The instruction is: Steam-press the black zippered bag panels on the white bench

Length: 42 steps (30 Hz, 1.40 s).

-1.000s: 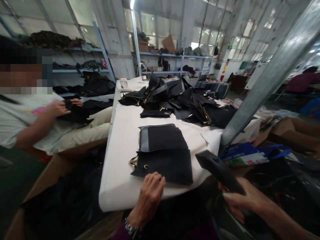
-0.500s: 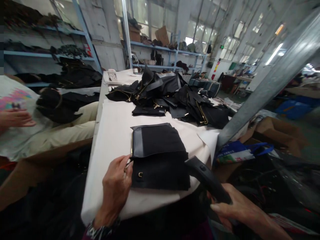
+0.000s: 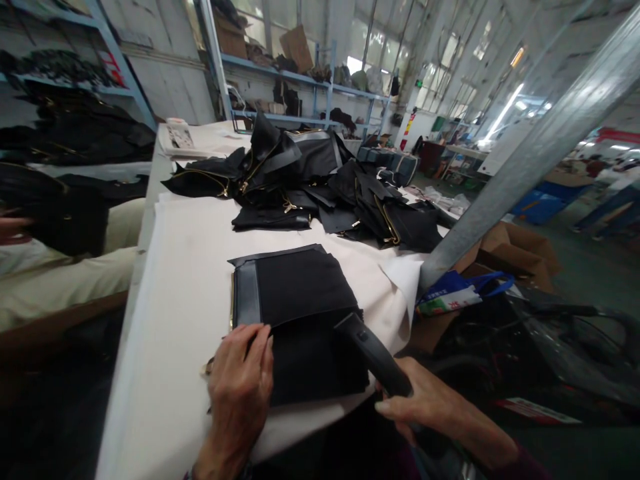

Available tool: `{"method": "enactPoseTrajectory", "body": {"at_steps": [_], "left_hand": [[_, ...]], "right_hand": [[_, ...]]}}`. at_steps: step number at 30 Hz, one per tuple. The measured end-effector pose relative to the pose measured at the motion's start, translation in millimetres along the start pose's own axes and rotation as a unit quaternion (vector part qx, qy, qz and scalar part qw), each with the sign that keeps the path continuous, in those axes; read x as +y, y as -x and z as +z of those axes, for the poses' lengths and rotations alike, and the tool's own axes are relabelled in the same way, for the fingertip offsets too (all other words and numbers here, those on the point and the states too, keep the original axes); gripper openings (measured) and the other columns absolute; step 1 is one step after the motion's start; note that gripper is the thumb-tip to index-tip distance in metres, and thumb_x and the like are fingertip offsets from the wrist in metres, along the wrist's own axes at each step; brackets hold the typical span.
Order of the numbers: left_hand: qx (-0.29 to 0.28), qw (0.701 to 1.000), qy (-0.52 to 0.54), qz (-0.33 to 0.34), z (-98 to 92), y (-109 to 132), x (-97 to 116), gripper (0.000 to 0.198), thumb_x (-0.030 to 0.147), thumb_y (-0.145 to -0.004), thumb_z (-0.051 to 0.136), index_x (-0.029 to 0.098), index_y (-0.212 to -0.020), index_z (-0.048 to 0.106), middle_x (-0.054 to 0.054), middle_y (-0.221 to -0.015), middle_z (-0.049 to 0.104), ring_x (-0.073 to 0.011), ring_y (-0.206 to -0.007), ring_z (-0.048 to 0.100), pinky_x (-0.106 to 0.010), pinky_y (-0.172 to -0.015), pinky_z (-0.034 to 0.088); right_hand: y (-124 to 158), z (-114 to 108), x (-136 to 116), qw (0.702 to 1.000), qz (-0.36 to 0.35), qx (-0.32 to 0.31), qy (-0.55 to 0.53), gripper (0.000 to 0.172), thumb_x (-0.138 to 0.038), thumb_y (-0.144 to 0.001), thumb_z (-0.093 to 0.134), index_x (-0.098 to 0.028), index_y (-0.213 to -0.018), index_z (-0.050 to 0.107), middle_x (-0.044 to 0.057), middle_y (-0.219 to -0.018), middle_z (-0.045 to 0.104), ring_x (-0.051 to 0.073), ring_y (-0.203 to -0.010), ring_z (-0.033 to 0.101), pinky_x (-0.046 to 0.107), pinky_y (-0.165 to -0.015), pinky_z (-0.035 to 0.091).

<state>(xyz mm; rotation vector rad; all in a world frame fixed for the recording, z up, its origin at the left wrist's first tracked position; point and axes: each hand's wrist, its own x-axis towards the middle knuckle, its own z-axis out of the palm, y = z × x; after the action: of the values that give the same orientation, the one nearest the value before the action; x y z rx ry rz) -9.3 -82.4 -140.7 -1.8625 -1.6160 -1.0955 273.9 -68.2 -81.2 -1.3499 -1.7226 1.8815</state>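
Note:
A stack of black fabric bag pieces [image 3: 305, 287] lies on the white-covered table in front of me, with a shiny strip and a gold zipper along its left side. My left hand [image 3: 243, 370] rests over the lower left of this stack, its fingers bent a little and laid on the fabric; the thumb is hidden. A gold metal fitting [image 3: 207, 367] pokes out left of that hand. My right hand [image 3: 413, 393] is closed around a black curved hand tool [image 3: 373, 350] with a flat, wide end. The tool's tip is over the right part of the stack.
A heap of black zippered pieces [image 3: 345, 187] covers the table's [image 3: 185, 267] far side. A slanted metal post [image 3: 505, 173] stands at the right, near cardboard boxes [image 3: 520, 250] and a blue bag [image 3: 450, 297]. Another person's legs [image 3: 120, 267] are on the left.
My left hand has gone from pinching the stack's left edge to lying on top of it. The tool in my right hand has come left over the fabric. The view has shifted rightward.

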Motion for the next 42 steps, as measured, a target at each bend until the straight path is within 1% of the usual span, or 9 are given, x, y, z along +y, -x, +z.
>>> {"method": "enactPoseTrajectory", "body": {"at_steps": [3, 6, 9, 14, 16, 19, 25, 36, 42], "left_hand": [[-0.063, 0.997, 0.051, -0.005, 17.3, -16.6, 24.5, 0.021, 0.01, -0.086, 0.053, 0.01, -0.106, 0.061, -0.013, -0.099, 0.063, -0.025, -0.095, 0.059, -0.04, -0.084, 0.051], [-0.245, 0.967, 0.073, -0.022, 42.5, -47.8, 46.7, 0.022, 0.015, -0.09, 0.046, 0.01, -0.105, 0.062, -0.015, -0.101, 0.062, -0.0265, -0.093, 0.058, -0.04, -0.081, 0.049], [-0.445, 0.886, 0.127, -0.019, 65.2, -81.6, 53.2, 0.025, 0.016, -0.09, 0.041, 0.011, -0.095, 0.065, -0.014, -0.095, 0.063, -0.0262, -0.089, 0.06, -0.038, -0.078, 0.046], [-0.564, 0.769, 0.299, 0.036, 80.1, -102.8, 39.1, 0.02, 0.032, -0.084, 0.052, 0.02, -0.084, 0.068, 0.0, -0.078, 0.065, -0.0155, -0.074, 0.059, -0.024, -0.065, 0.043], [-0.568, 0.745, 0.349, 0.006, 80.6, -98.9, 33.8, 0.022, 0.032, -0.082, 0.054, 0.019, -0.092, 0.068, -0.001, -0.087, 0.066, -0.0176, -0.083, 0.059, -0.026, -0.074, 0.044], [-0.536, 0.747, 0.38, -0.099, 80.1, -91.2, 30.1, 0.027, 0.032, -0.078, 0.057, 0.02, -0.099, 0.067, -0.004, -0.102, 0.064, -0.0217, -0.099, 0.057, -0.032, -0.09, 0.042], [-0.502, 0.696, 0.415, -0.302, 77.7, -92.9, 31.8, 0.035, 0.034, -0.071, 0.062, 0.016, -0.101, 0.065, -0.004, -0.101, 0.066, -0.0239, -0.101, 0.059, -0.033, -0.088, 0.044], [-0.476, 0.653, 0.472, -0.354, 83.8, -86.1, 23.0, 0.036, 0.038, -0.068, 0.069, 0.017, -0.098, 0.067, -0.004, -0.098, 0.065, -0.0232, -0.097, 0.059, -0.035, -0.087, 0.044], [-0.477, 0.537, 0.583, -0.38, 85.5, -89.0, 16.4, 0.025, 0.028, -0.062, 0.074, 0.017, -0.084, 0.069, 0.001, -0.083, 0.067, -0.0156, -0.081, 0.058, -0.028, -0.081, 0.042]], "right_hand": [[-1.1, -0.7, -0.9, 1.0, 0.013, -0.016, -0.008, 0.029, -0.04, -0.075, 0.068, -0.014, -0.085, 0.059, -0.007, -0.051, 0.054, 0.008, -0.041, 0.047, 0.016, -0.04, 0.031], [7.6, -5.4, 2.6, 1.0, 0.001, 0.0, 0.02, 0.031, -0.04, -0.072, 0.07, -0.014, -0.084, 0.059, -0.006, -0.054, 0.054, 0.009, -0.045, 0.047, 0.018, -0.044, 0.031], [18.8, -9.1, 4.8, 0.998, -0.02, 0.035, 0.055, 0.033, -0.042, -0.07, 0.071, -0.014, -0.084, 0.061, -0.004, -0.065, 0.054, 0.011, -0.058, 0.047, 0.02, -0.052, 0.034], [26.6, -10.4, 5.6, 0.997, 0.005, 0.052, 0.047, 0.031, -0.041, -0.069, 0.07, -0.014, -0.082, 0.061, -0.003, -0.069, 0.052, 0.012, -0.061, 0.046, 0.021, -0.053, 0.034], [28.3, -12.3, 5.8, 0.998, 0.012, 0.05, 0.029, 0.031, -0.042, -0.07, 0.069, -0.014, -0.083, 0.06, -0.004, -0.064, 0.054, 0.012, -0.056, 0.048, 0.021, -0.051, 0.034], [34.6, -18.8, 5.2, 0.998, 0.025, 0.066, -0.004, 0.036, -0.047, -0.073, 0.067, -0.015, -0.088, 0.057, -0.005, -0.057, 0.055, 0.012, -0.047, 0.05, 0.021, -0.047, 0.036], [50.6, -25.2, -2.4, 0.992, 0.025, 0.124, 0.002, 0.042, -0.054, -0.072, 0.066, -0.016, -0.085, 0.056, -0.004, -0.056, 0.052, 0.011, -0.046, 0.047, 0.021, -0.044, 0.035], [26.4, 5.9, -24.2, 0.994, 0.027, 0.083, 0.059, 0.026, -0.031, -0.067, 0.071, -0.016, -0.084, 0.061, -0.004, -0.066, 0.056, 0.011, -0.058, 0.048, 0.019, -0.049, 0.033], [9.9, 5.7, -16.8, 0.997, 0.005, 0.059, 0.05, 0.03, -0.038, -0.073, 0.069, -0.015, -0.09, 0.06, -0.005, -0.057, 0.056, 0.01, -0.046, 0.05, 0.019, -0.044, 0.033]]}}
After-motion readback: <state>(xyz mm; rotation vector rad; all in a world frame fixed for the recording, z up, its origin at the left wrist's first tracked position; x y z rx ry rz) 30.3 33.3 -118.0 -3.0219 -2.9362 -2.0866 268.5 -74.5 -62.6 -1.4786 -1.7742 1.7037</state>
